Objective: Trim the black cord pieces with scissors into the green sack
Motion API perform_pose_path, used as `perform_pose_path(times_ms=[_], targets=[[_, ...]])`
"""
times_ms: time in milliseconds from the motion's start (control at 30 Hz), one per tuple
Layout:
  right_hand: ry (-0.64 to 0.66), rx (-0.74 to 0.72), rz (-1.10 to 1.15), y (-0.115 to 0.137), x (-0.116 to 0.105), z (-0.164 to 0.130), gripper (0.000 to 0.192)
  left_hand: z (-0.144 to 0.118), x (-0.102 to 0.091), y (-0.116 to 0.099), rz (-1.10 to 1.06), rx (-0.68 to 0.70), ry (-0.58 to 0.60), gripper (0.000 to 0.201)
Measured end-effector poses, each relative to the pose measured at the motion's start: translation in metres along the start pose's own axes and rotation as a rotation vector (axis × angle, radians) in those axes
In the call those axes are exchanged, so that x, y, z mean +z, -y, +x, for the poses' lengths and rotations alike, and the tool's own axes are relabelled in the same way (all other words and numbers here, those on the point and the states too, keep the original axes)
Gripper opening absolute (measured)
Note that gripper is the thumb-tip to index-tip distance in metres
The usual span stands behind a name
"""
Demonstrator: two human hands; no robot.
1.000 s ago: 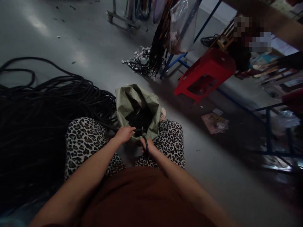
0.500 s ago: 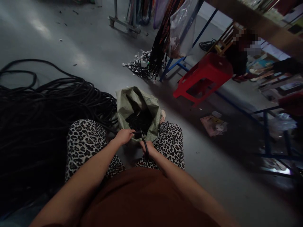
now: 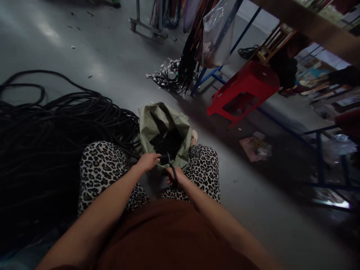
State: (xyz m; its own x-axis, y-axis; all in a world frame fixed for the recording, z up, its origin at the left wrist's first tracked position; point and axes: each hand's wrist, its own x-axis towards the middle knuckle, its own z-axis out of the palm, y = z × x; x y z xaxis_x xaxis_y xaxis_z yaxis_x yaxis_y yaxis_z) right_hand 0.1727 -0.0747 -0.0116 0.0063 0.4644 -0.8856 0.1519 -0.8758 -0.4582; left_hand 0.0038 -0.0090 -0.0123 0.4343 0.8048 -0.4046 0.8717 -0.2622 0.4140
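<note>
Black cable (image 3: 162,159) runs crosswise from our gripping left hand (image 3: 147,162) to scissors (image 3: 172,169) clasped in our right hand (image 3: 174,176), over the sack (image 3: 157,120).

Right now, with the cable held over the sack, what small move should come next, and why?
Probably close the scissors on the cable. The left hand pinches its end over the open sack, and the right hand has the blades right at it, so a cut piece would drop inside.
</note>
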Motion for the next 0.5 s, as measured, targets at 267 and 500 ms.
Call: perform_pose_path(times_ms=[267, 500], targets=[[-0.097, -0.081, -0.168, 0.001, -0.001, 0.004, 0.02, 0.001, 0.001, 0.001, -0.046, 0.004, -0.017, 0.033], [-0.147, -0.103, -0.245, -0.001, -0.002, 0.012, 0.019, 0.0, 0.0, -0.001, -0.043, 0.013, -0.023, 0.033]])
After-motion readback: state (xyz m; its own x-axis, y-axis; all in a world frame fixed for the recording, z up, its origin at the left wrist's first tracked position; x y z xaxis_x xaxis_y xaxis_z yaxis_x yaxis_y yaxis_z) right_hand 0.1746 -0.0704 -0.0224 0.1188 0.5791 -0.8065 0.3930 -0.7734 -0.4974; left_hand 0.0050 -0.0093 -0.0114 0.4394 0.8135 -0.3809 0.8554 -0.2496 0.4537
